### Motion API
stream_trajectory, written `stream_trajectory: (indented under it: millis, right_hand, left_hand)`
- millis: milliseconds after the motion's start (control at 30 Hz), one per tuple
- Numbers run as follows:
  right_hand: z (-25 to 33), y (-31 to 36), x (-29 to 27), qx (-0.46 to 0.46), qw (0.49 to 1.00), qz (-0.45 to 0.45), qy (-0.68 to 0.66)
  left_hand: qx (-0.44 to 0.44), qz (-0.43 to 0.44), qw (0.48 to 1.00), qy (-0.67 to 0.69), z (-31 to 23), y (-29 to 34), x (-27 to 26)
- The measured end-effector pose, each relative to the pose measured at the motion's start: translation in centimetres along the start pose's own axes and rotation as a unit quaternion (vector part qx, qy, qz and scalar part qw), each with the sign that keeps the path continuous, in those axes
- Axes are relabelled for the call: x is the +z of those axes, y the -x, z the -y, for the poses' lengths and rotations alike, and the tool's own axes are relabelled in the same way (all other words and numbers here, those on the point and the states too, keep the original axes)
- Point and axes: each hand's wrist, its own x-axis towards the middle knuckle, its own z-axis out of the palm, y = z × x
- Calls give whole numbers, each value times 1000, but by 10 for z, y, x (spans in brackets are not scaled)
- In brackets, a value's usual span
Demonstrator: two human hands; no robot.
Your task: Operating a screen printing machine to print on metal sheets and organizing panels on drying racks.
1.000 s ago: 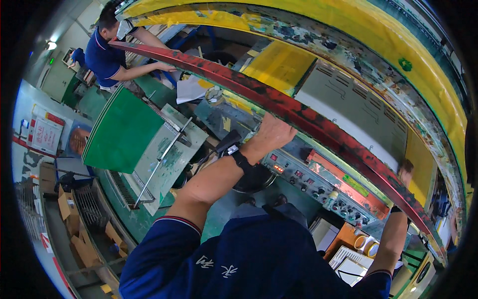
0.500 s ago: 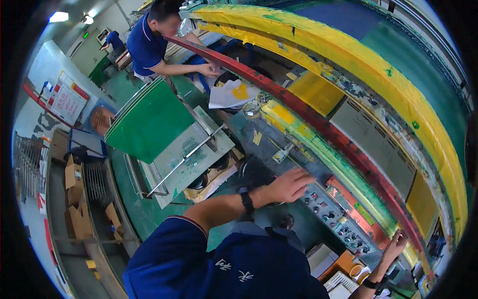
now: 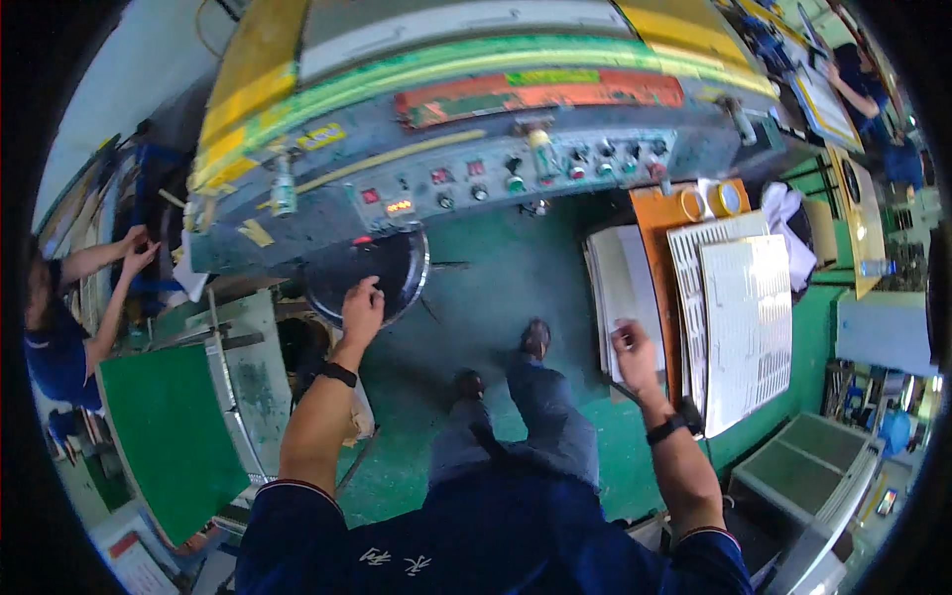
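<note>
My left hand (image 3: 363, 309) hangs in the air with its fingers loosely curled in and nothing seen in them. Below it is a round black stool-like disc (image 3: 375, 266) with a shiny rim. My right hand (image 3: 635, 355), its fingers also curled, hovers beside a stack of white sheets (image 3: 627, 283) and holds nothing that I can see. In front of me stretches the machine's control panel (image 3: 496, 178), with knobs and small red displays. Neither hand touches it. An orange-red bar (image 3: 540, 97) lies along the machine above the panel.
White slotted panels (image 3: 746, 327) lean against an orange-brown board (image 3: 650, 213) carrying tape rolls (image 3: 729, 198). A green board on a rack (image 3: 169, 441) stands at left, near a co-worker (image 3: 64, 327). Another person (image 3: 861, 79) is at far right. A grey-topped cabinet (image 3: 808, 461) stands at lower right.
My view has swung right and down, so the machine lies straight ahead. My right hand has come away from the machine's edge; my left is over the black disc.
</note>
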Motion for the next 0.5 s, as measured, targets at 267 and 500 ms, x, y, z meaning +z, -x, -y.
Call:
stream_trajectory:
  millis: [267, 500]
  right_hand:
    - [-332, -39, 124, 132, 988, -57, 61]
    - [-474, -137, 157, 141, 940, -160, 267]
  left_hand:
    - [27, -167, 983, -76, 10, -5, 53]
    - [42, -194, 979, -40, 17, -7, 68]
